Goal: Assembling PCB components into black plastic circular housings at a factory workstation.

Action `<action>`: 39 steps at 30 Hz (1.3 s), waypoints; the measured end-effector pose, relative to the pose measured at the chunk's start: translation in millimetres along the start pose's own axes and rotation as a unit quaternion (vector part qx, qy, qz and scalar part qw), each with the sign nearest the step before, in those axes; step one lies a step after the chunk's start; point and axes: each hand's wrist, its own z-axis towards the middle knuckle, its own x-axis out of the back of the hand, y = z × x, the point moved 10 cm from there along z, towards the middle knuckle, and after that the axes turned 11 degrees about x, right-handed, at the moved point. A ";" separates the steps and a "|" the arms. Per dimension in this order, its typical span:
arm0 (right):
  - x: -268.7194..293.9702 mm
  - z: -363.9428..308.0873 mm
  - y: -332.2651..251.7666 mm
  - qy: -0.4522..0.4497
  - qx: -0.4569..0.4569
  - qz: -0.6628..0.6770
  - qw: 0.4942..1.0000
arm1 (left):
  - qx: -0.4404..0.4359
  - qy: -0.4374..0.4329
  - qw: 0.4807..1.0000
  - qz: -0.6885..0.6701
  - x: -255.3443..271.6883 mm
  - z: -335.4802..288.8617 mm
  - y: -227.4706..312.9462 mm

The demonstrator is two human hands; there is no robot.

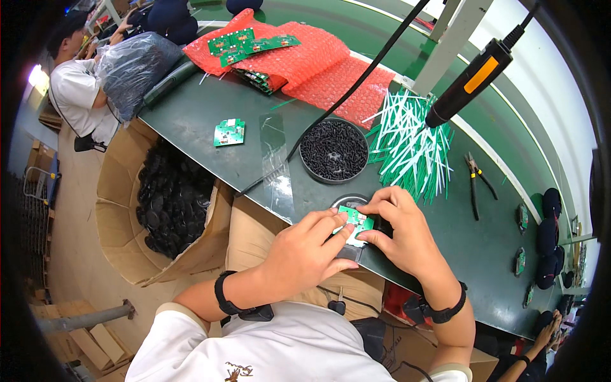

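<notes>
Near the table's front edge, a small green circuit board (360, 223) lies between both my hands. The fingertips of my left hand (304, 245) are closed on its left side. On its right side, my right hand (406, 234) pinches it between thumb and fingers. A round black part (352, 198) shows just behind the board, mostly covered by it and my fingers; whether the board touches it I cannot tell. Beyond it stands a round dish (334, 151) of small black screws. Another green circuit board (229, 132) lies farther left on the table.
A black electric screwdriver (470, 83) hangs at the upper right, above white and green strips (414, 146). Pliers (474, 184) lie to the right. Red bubble wrap (318, 60) holds more boards. A carton (121, 223) of black parts stands left; a co-worker (76, 95) sits beyond.
</notes>
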 end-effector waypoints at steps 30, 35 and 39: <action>17.4 -9.5 8.8 0.086 0.009 -0.041 0.995 | 0.006 0.045 0.995 -0.086 1.6 8.8 -2.6; 18.8 -10.3 12.9 0.106 -0.014 -0.019 0.994 | 0.042 0.051 0.992 -0.111 21.6 34.8 -21.8; 45.5 -11.3 -1.6 0.202 0.028 -0.004 0.979 | 0.047 0.107 0.993 0.006 35.9 80.6 -48.8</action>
